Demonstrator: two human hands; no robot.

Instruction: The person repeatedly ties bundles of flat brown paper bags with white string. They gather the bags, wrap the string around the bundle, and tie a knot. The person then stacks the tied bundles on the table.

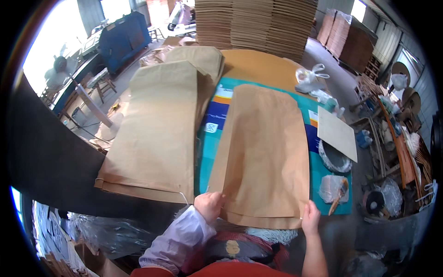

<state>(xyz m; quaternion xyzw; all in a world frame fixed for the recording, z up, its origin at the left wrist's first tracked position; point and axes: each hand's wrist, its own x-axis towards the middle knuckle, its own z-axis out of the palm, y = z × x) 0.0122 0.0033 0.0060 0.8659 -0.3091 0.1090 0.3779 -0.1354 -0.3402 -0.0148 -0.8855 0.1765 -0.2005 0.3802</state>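
Observation:
A large brown kraft paper bag lies flat in front of me on a teal sheet with blue and white printed patches. My left hand is closed on the bag's near left corner. At its near right corner my right hand pinches the edge between thumb and fingers. The bag's near edge shows a folded or stitched band and hangs slightly past the sheet. Left of it rests a stack of similar paper bags, with a pale cord end by my left wrist.
Right of the bag are a flat pale board, a plastic-lined round bowl and a brush on a plastic-wrapped block. White plastic bags lie farther back. Stacked cardboard stands behind the table, a blue machine far left.

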